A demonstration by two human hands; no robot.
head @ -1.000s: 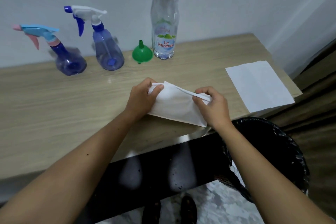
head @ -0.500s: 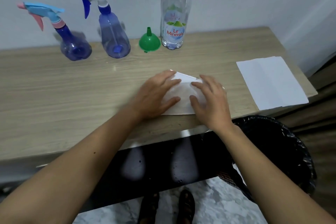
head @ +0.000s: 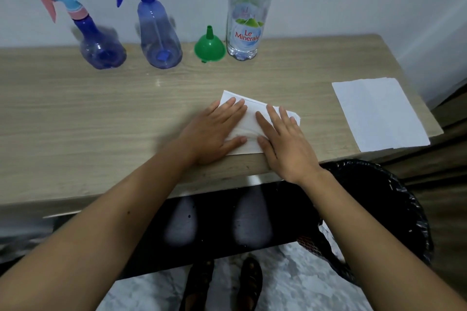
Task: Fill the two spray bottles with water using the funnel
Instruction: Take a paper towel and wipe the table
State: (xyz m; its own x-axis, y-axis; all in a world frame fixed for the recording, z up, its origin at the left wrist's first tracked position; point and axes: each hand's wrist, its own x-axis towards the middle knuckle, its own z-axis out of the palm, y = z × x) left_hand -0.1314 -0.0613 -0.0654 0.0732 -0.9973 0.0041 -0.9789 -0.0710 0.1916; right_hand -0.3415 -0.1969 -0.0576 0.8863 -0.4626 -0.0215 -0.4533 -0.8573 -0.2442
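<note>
Two blue spray bottles stand at the back of the wooden table [head: 75, 113]: one with a light-blue and pink trigger head [head: 101, 45] at the left, one with a white and blue head [head: 159, 38] beside it. A green funnel [head: 209, 47] rests upside down next to a clear Le Minerale water bottle [head: 245, 30]. Near the front edge my left hand [head: 214, 131] and my right hand [head: 283, 141] lie flat, fingers spread, pressing on a folded white tissue [head: 249, 126]. Neither hand grips anything.
A second white tissue [head: 379, 111] lies flat at the table's right end, partly over the edge. A black-lined waste bin [head: 394, 209] stands on the floor below the right front corner. A wall runs directly behind the bottles.
Both hands held the tissue lifted by its edges; they have since laid it on the table and flattened their palms on it. The camera has tilted down slightly.
</note>
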